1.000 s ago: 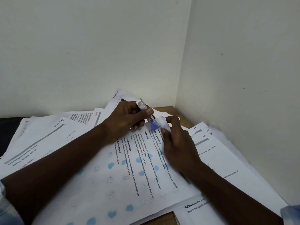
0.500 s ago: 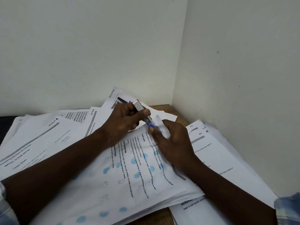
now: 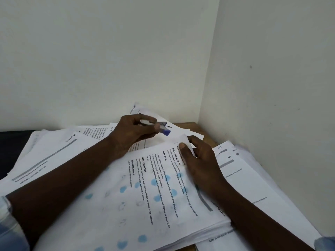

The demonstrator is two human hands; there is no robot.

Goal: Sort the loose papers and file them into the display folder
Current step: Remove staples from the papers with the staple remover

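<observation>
A thick stack of printed papers [image 3: 137, 205] with blue spots lies in front of me on top of other loose sheets. My right hand [image 3: 199, 160] pinches the stack's far corner, thumb on top and fingers underneath. My left hand [image 3: 132, 132] hovers just behind that corner and grips a small silver tool with a blue tip [image 3: 164, 130], perhaps a stapler. The tool is clear of the paper. No display folder is in view.
More loose sheets spread to the left [image 3: 50, 156] and to the right [image 3: 253, 178]. A strip of the wooden table [image 3: 192, 126] shows in the corner where two white walls meet. Something dark [image 3: 10, 142] lies at the far left edge.
The tool was pressed against the stack's corner between both hands. My left hand has since drawn it up and to the left, off the paper. My right hand still holds the corner.
</observation>
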